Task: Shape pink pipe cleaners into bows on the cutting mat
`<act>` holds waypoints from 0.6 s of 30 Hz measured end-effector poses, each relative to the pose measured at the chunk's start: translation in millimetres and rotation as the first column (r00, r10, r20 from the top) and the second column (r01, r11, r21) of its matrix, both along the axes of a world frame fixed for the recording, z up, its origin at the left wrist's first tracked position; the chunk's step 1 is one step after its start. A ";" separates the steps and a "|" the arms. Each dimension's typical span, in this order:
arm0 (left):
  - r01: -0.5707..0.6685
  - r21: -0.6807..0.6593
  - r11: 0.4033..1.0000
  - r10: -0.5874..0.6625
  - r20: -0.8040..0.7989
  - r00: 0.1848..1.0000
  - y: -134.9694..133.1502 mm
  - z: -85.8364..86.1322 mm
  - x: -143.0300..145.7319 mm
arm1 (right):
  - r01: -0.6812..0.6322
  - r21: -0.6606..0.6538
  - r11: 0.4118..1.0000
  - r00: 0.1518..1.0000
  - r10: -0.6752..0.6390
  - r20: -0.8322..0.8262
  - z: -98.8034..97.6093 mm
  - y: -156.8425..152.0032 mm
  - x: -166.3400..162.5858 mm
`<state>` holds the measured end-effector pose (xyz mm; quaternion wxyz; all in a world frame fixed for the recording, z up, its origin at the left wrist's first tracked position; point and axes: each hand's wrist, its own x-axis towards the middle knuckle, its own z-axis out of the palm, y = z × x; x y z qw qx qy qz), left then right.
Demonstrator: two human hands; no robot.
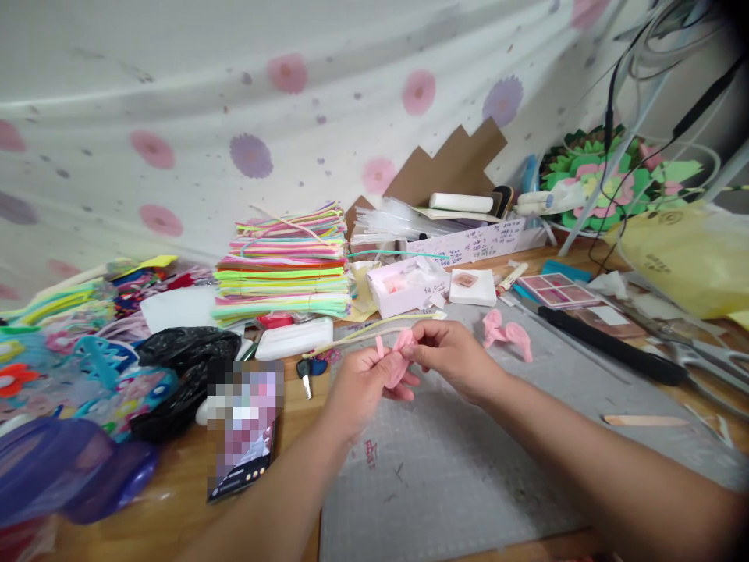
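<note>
My left hand (370, 382) and my right hand (448, 351) meet over the grey cutting mat (456, 468). Between them is a small pink looped piece (399, 367), which looks like bent pipe cleaner. The left thumb and fingers pinch its lower part, and a short pink end sticks up by the thumb. Closed on its upper right side are the right thumb and forefinger. Farther right on the mat lies another pink piece (506, 336), bent into two lobes. Fingers cover part of the held piece.
Bundled coloured pipe cleaners (284, 273) are stacked at the back. A phone (249, 429), keys (305, 378) and a black plastic bag (181, 367) lie left. To the right are scissors (696, 355), a wooden stick (644, 421) and a pink palette (559, 289). A white box (409, 293) stands behind my hands.
</note>
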<state>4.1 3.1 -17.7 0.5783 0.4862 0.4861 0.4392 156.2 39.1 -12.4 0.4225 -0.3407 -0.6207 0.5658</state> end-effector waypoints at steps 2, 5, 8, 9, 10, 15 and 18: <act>-0.003 0.012 1.000 0.003 0.005 1.000 0.8 -1.9 -0.5 | 0.042 0.036 0.998 0.998 -0.044 0.041 -0.5 -0.4 -0.4; -0.002 0.026 1.000 0.002 0.002 1.000 0.9 -2.3 -0.6 | 0.070 0.053 0.996 0.994 -0.074 0.080 -2.2 -0.2 -1.4; 0.031 0.055 0.998 -0.029 -0.040 0.999 -0.2 -0.9 0.4 | 0.068 0.030 0.997 0.997 -0.069 0.046 -3.8 -0.2 -2.8; 0.047 0.064 0.997 -0.044 -0.052 0.998 -0.7 -0.5 0.9 | 0.056 0.022 0.998 0.998 -0.056 0.023 -3.9 -0.5 -3.3; 0.063 0.072 0.995 -0.058 -0.059 0.997 -1.2 -0.1 1.5 | 0.041 0.015 0.999 0.999 -0.041 0.001 -3.7 -0.9 -3.7; 0.123 0.124 0.985 -0.107 -0.127 0.986 -1.5 0.9 1.1 | -0.018 -0.026 1.000 1.000 0.017 -0.022 -0.8 -4.0 -4.4; 0.086 0.269 0.959 0.010 -0.337 0.942 0.6 3.6 -5.6 | 0.020 -0.004 1.000 0.999 -0.020 0.026 -0.3 -4.2 -3.7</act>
